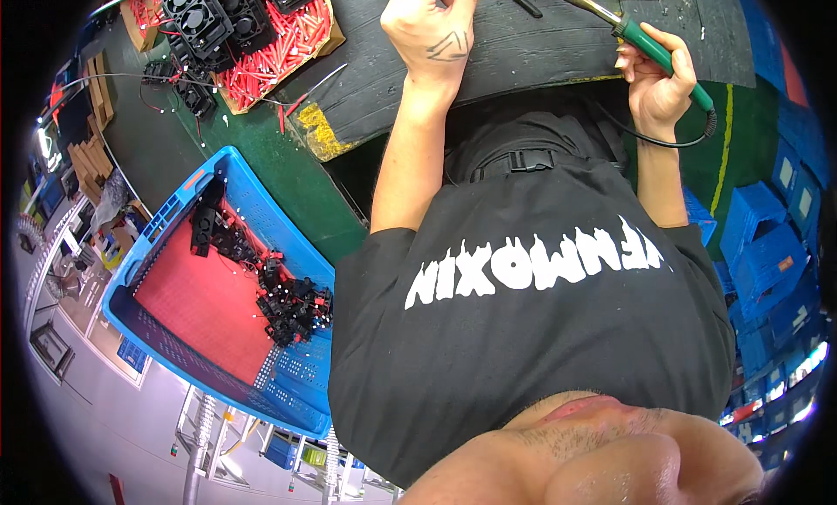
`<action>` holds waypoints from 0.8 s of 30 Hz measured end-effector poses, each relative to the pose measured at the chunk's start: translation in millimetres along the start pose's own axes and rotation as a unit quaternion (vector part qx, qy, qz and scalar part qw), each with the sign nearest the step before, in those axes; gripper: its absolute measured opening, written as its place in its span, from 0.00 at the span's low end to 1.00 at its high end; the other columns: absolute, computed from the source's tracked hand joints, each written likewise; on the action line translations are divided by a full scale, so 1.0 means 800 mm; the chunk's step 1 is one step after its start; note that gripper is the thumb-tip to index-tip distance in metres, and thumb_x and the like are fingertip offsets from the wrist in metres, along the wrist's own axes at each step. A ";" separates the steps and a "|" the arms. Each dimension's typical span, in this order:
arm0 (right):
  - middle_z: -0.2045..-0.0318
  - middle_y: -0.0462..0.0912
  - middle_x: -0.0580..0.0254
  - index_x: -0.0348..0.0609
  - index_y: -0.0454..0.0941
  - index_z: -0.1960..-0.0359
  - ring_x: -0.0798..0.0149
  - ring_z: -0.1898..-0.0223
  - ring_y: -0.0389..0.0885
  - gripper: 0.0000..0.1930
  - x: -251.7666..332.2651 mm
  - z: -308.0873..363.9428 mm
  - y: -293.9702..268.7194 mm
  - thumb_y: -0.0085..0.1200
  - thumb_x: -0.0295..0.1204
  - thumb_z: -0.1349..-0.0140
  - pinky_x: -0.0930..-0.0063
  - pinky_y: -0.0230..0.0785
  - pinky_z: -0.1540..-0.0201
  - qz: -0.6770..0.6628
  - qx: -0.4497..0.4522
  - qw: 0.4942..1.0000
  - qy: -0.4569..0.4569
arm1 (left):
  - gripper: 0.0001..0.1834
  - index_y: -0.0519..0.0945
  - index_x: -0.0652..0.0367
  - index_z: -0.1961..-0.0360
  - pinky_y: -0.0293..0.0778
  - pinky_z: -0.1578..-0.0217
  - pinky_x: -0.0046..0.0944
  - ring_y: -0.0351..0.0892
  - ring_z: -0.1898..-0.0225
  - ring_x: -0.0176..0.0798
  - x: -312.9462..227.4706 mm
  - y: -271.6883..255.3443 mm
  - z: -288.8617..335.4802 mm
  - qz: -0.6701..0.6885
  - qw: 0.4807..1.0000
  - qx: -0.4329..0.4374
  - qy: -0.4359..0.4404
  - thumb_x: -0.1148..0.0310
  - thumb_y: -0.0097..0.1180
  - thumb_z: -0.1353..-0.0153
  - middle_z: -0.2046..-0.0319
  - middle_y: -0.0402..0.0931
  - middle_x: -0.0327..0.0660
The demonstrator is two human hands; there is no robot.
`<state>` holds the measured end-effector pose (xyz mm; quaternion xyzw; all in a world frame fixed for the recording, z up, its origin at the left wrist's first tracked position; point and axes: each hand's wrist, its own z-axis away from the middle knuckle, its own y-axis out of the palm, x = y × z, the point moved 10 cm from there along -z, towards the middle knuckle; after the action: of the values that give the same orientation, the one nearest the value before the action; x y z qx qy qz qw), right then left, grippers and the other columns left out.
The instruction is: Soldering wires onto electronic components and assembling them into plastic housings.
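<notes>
1. Two bare hands are over one dark board (540, 64), left and right well apart.
2. The right hand (660, 82) has one iron (639, 41); its fingers are closed round the green handle, thumb and forefinger along it.
3. That one iron is at the upper right, slanted, its metal shaft running up-left out of the top edge; the tip is out of sight.
4. One black cord (711, 128) leaves the handle's lower end and curves back left beneath the right wrist.
5. The left hand (433, 36) is at the top edge, thumb and fingers bent; the edge cuts it off, so I cannot tell how far they are parted or what they hold.
6. One black cable (523, 1) lies just right of the left hand, one end on the board.
7. At the upper left, two cartons (333, 34) hold red tubes (292, 34), too many to count.
8. At least three black fans (193, 21) are heaped over them.
9. One blue crate (272, 204) with a red base stands at the person's left; its black parts (296, 309) are too tangled to count.
</notes>
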<state>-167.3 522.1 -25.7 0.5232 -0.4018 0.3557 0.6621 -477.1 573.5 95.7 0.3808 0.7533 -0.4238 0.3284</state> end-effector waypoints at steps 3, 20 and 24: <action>0.68 0.84 0.43 0.32 0.78 0.49 0.57 0.73 0.82 0.28 0.000 0.001 -0.001 0.36 0.46 0.30 0.73 0.69 0.74 -0.020 0.007 1.000 -0.002 | 0.05 0.85 0.63 0.64 0.66 0.76 0.28 0.67 0.79 0.26 -0.002 -0.001 -0.001 -0.003 1.000 0.005 -0.001 0.80 0.66 0.42 0.76 0.77 0.35; 0.69 0.83 0.46 0.35 0.79 0.50 0.56 0.73 0.80 0.27 -0.029 -0.010 -0.021 0.33 0.44 0.30 0.74 0.69 0.75 -0.147 -0.023 0.987 0.062 | 0.05 0.84 0.63 0.64 0.65 0.76 0.28 0.67 0.79 0.25 -0.002 0.005 -0.002 -0.007 1.000 0.017 -0.013 0.80 0.66 0.42 0.77 0.75 0.35; 0.69 0.84 0.46 0.36 0.79 0.49 0.56 0.72 0.80 0.27 -0.029 -0.010 -0.015 0.33 0.44 0.29 0.74 0.69 0.74 -0.142 -0.005 0.989 0.041 | 0.05 0.84 0.63 0.64 0.65 0.75 0.26 0.67 0.78 0.24 -0.001 0.006 0.000 -0.014 1.000 0.017 -0.011 0.80 0.65 0.41 0.76 0.77 0.33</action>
<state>-165.3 525.9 -52.6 0.5570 -0.2972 0.2771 0.7243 -472.5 575.4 94.2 0.3712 0.7478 -0.4448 0.3243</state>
